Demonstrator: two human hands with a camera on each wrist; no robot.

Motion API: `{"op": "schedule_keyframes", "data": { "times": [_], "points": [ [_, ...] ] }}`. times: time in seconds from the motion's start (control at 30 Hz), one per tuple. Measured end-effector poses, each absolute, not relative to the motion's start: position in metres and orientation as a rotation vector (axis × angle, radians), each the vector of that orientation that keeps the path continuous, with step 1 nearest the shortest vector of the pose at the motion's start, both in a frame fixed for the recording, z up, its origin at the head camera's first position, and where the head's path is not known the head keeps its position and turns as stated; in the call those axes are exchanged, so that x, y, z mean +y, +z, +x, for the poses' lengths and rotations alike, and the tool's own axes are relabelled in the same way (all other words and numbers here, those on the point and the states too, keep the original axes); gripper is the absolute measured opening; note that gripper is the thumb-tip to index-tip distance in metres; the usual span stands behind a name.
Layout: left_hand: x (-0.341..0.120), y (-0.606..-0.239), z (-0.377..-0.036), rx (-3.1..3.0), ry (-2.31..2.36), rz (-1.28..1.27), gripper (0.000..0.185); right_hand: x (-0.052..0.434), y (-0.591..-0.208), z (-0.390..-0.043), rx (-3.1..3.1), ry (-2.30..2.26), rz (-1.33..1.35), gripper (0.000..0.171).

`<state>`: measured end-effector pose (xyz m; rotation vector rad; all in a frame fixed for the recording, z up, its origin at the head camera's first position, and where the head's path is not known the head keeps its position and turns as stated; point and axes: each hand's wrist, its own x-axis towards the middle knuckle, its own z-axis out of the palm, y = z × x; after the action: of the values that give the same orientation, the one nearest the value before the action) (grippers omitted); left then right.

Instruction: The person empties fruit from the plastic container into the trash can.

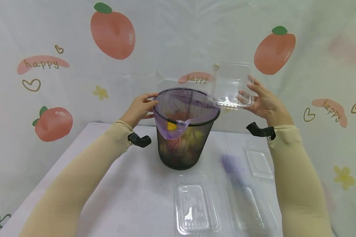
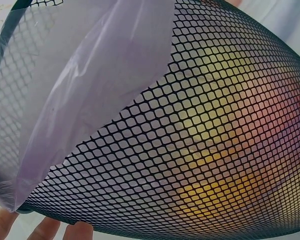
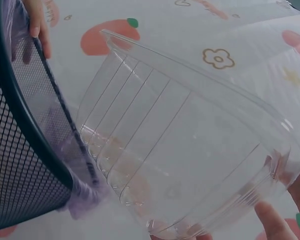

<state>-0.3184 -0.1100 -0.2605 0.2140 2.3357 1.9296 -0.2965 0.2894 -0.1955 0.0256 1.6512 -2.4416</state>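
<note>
A black mesh waste basket (image 1: pixel 182 144) with a purple bag liner (image 1: pixel 172 126) stands mid-table, with coloured fruit showing through the mesh (image 2: pixel 210 165). My left hand (image 1: pixel 140 108) grips its left rim, fingers curled over the edge. My right hand (image 1: pixel 262 102) holds a clear plastic container (image 1: pixel 232 85) tipped over the basket's right rim (image 3: pixel 30 130). The container (image 3: pixel 190 165) looks empty, its open mouth toward the basket.
Clear plastic trays lie on the white table (image 1: pixel 121 187): one at front centre (image 1: pixel 194 207), one to its right (image 1: pixel 249 204), a small lid (image 1: pixel 259 163) further back. A fruit-print backdrop (image 1: pixel 112 31) hangs behind.
</note>
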Motion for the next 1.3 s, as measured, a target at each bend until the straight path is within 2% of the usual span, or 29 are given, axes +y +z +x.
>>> {"op": "schedule_keyframes", "data": {
  "times": [0.3,0.53,0.73,1.0,1.13,1.3],
  "points": [
    [-0.111,-0.261,-0.319,2.34,1.924,0.217,0.048,0.307,-0.205,-0.292,1.604,-2.469,0.045,0.054],
    [-0.109,-0.262,-0.319,2.326,1.924,0.218,0.048,0.318,-0.216,-0.286,1.554,-2.489,0.058,0.06],
    [-0.11,-0.262,-0.319,2.326,1.933,0.215,0.048,0.33,-0.225,-0.282,1.387,-2.592,0.167,0.041],
    [-0.111,-0.262,-0.321,2.327,1.93,0.216,0.048,0.349,-0.241,-0.272,1.306,-2.617,0.223,0.037],
    [-0.111,-0.262,-0.321,2.326,1.93,0.217,0.048,0.358,-0.253,-0.269,1.324,-2.604,0.255,0.038],
    [-0.11,-0.262,-0.321,2.331,1.921,0.218,0.049,0.366,-0.272,-0.27,1.359,-2.568,0.272,0.056]
  ]
}}
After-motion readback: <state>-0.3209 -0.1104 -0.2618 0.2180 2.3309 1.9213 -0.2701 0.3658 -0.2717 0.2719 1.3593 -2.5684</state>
